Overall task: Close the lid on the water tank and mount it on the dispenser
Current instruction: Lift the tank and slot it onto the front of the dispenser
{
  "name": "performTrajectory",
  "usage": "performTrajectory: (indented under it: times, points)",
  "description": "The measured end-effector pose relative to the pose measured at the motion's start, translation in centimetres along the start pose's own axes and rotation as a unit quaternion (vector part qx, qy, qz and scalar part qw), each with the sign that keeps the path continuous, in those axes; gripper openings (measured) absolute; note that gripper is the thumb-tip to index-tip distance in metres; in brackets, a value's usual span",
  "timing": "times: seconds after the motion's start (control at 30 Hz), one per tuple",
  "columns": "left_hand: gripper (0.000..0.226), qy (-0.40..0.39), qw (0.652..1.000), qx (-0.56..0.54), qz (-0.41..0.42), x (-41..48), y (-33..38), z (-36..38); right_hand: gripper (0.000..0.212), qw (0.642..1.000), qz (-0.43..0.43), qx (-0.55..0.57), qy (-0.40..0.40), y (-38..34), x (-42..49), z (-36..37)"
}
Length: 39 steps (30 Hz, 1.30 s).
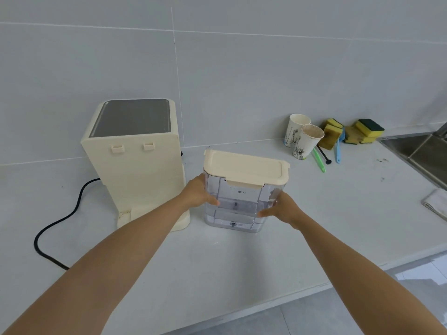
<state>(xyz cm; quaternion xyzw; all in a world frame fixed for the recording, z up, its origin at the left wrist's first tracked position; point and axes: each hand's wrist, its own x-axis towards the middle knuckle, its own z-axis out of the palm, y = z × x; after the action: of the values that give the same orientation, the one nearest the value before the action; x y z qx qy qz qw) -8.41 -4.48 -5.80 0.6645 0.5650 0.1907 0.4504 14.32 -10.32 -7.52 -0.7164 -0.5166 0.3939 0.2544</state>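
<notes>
On a pale, smooth desk [242,262] against a grey tiled wall, a person's two bare hands clasp a clear plastic water tank [233,206] from either side. Seen from the head camera, the left hand [199,193] presses flat against the tank's left wall, thumb across the front face, while the right hand [284,209] meets the lower right corner, its fingers [264,213] pinching the front edge. Both sets of fingers are clamped on the tank; those behind its walls are hidden. The tank is a boxy, transparent shell with rounded corners, standing upright on the desk, and its cream matte lid [245,168] sits closed on top with a front latch tab folded down. Small dark printing on the front is too blurred to read.

Just beside the tank, to its left and not touching it, stands the cream dispenser [135,175], a tall block with a grey glossy top panel, two small clips on its facing side and a low base ledge. A black cable [60,221] loops away from it across the desk and passes behind the left forearm.

Farther right, near the wall, stand two paper cups [304,139], yellow-and-green sponges [353,134] and slim green, black and blue utensils. A steel sink [420,153] and a folded white cloth [435,204] are cut off at the right edge.
</notes>
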Motion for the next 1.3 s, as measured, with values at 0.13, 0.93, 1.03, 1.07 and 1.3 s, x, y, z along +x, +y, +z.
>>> performTrajectory:
  times: [0.13, 0.93, 1.03, 1.07, 1.3]
  points:
    - [0.078, -0.008, 1.0, 0.018, 0.008, -1.8, 0.2, -0.2, 0.064, 0.998, 0.023, -0.046, 0.02, 0.0, -0.2, 0.3]
    - [0.06, 0.114, 0.986, -0.096, -0.075, -8.9, -2.5, -10.5, 0.04, 0.982, -0.118, -0.091, -0.117, -12.4, -2.3, 4.9]
    - [0.054, 0.12, 0.981, -0.118, -0.095, -9.4, -3.2, -12.1, 0.033, 0.981, -0.121, -0.081, -0.129, -14.0, -1.8, 6.6]
    - [0.052, 0.119, 0.98, -0.125, -0.095, -9.6, -3.2, -12.5, 0.035, 0.98, -0.124, -0.076, -0.135, -14.2, -1.6, 7.0]
    - [0.061, 0.119, 0.974, -0.15, -0.123, -9.3, -3.8, -13.8, 0.052, 0.982, -0.119, -0.064, -0.131, -14.7, -0.1, 8.9]
